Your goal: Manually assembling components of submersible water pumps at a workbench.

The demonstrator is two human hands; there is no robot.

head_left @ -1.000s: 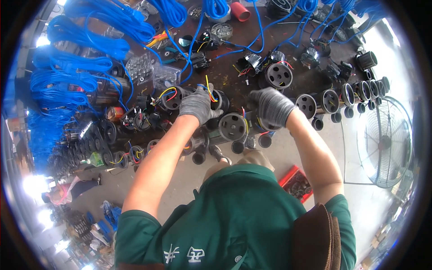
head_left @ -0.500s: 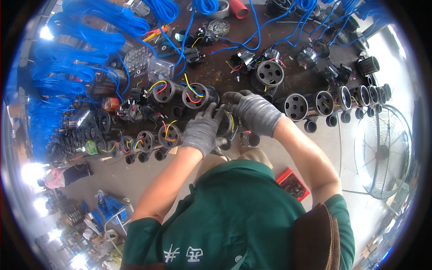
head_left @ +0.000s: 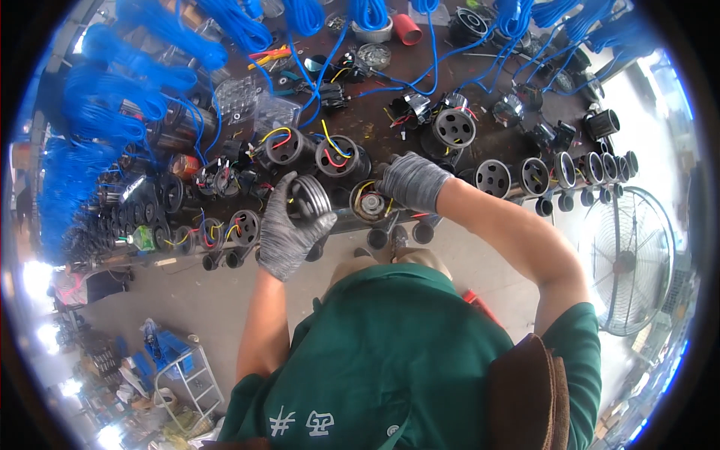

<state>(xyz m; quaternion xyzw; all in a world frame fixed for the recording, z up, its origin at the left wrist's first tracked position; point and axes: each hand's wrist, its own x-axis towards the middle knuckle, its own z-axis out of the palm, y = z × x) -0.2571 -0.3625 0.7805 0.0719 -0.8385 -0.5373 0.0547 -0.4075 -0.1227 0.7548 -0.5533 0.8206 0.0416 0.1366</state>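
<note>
My left hand (head_left: 289, 238), in a grey glove, grips a round black slotted cap (head_left: 310, 198) between thumb and fingers, tilted above the table's front edge. To its right, a black cylindrical housing (head_left: 370, 202) faces up with its end uncovered. Inside it a round metal centre and a yellow wire show. My gloved right hand (head_left: 415, 182) is at this housing's right rim, fingers bent and drawn together; whatever they pinch is hidden. Just behind stand two similar housings, one (head_left: 337, 156) with red and yellow wires rising from its holed end, the other (head_left: 285, 148) wired likewise.
Along the table's front edge run more black housings (head_left: 493, 179), their short side tubes overhanging. Coiled blue cables (head_left: 240, 26) hang across the back and left. Motor parts (head_left: 411, 109) and a red tube (head_left: 406, 29) lie behind. A large fan (head_left: 624, 259) stands at the right.
My left hand has moved left from the middle housing and now carries the slotted cap. The housing's inside has come into view. My right hand's fingers have bent in toward its rim.
</note>
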